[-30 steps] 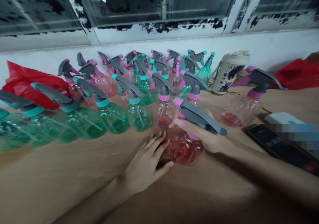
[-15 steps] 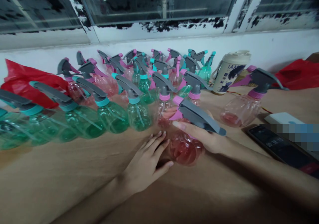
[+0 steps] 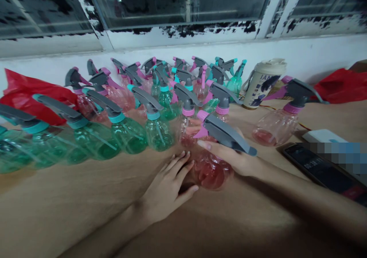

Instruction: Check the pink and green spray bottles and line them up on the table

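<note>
A clear pink spray bottle (image 3: pixel 211 174) with a grey and pink trigger head stands in front of me on the wooden table (image 3: pixel 94 200). My right hand (image 3: pixel 229 153) is wrapped round its neck, with the far fingers partly hidden behind the trigger head. Just left of this bottle, my left hand (image 3: pixel 168 187) lies flat on the table, fingers stretched out and holding nothing. Behind the hands stand another pink spray bottle (image 3: pixel 187 132) and a green spray bottle (image 3: pixel 159 135).
Several green bottles (image 3: pixel 129 135) form a row at left, with more pink and green ones behind. A lone pink spray bottle (image 3: pixel 276 130), a cup (image 3: pixel 260 84), a phone (image 3: pixel 318 170) and red plastic (image 3: pixel 341 86) are at right. Another red plastic sheet (image 3: pixel 37 93) lies at far left.
Almost nothing differs. The whole view has shifted very slightly, and both hands keep their places, the right one still round the pink spray bottle.
</note>
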`<action>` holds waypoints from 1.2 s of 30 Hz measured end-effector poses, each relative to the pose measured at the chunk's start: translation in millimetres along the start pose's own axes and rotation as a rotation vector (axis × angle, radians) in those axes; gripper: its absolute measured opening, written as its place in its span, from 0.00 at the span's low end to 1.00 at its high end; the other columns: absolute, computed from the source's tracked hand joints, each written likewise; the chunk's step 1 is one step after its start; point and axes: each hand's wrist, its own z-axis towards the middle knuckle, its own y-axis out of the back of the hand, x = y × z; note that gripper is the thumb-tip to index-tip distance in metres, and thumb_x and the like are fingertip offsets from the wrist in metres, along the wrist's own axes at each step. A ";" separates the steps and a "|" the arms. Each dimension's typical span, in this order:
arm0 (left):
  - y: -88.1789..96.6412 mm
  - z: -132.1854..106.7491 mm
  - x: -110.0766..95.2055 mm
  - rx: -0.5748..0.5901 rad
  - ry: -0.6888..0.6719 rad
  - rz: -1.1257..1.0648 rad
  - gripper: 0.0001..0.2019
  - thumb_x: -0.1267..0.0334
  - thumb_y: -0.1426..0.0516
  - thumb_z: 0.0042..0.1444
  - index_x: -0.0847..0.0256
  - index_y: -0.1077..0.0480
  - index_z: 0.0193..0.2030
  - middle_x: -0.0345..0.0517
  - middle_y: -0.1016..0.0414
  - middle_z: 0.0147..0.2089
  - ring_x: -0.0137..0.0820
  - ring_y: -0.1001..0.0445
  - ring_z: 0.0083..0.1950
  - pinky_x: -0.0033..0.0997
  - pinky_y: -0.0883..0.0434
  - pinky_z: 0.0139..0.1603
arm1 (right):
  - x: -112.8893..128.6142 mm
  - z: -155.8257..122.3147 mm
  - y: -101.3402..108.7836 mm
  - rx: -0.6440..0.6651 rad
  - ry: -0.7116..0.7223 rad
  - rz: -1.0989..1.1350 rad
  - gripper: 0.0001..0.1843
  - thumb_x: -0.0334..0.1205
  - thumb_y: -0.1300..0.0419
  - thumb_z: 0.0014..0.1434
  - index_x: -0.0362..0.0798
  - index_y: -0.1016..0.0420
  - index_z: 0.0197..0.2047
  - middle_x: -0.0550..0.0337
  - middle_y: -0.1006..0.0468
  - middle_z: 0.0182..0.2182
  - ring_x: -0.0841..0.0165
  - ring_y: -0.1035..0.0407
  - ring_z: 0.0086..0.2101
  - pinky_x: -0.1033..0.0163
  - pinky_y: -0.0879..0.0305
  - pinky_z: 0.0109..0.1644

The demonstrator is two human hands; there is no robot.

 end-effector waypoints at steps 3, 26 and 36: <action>-0.8 -0.2 0.5 -0.002 -0.002 -0.005 0.26 0.50 0.48 0.64 0.65 0.40 0.62 0.54 0.42 0.67 0.41 0.45 0.68 0.46 0.45 0.66 | 0.3 0.7 0.3 0.015 -0.028 0.019 0.05 0.40 0.41 0.58 0.54 0.26 0.39 0.61 0.21 0.40 0.62 0.29 0.45 0.56 0.30 0.47; -2.2 0.7 1.3 -0.017 -0.034 0.013 0.26 0.52 0.47 0.64 0.67 0.41 0.62 0.56 0.41 0.67 0.41 0.45 0.68 0.48 0.44 0.66 | 6.6 3.2 -4.3 -0.047 -0.085 0.062 0.06 0.42 0.40 0.58 0.50 0.27 0.36 0.60 0.22 0.36 0.66 0.27 0.39 0.59 0.32 0.43; -2.7 0.8 1.9 -0.023 -0.033 0.020 0.26 0.51 0.47 0.64 0.67 0.41 0.62 0.56 0.41 0.67 0.41 0.45 0.68 0.48 0.43 0.66 | 9.0 1.4 -2.7 -0.090 -0.031 -0.030 0.05 0.39 0.39 0.57 0.51 0.32 0.30 0.67 0.32 0.25 0.71 0.36 0.28 0.64 0.40 0.32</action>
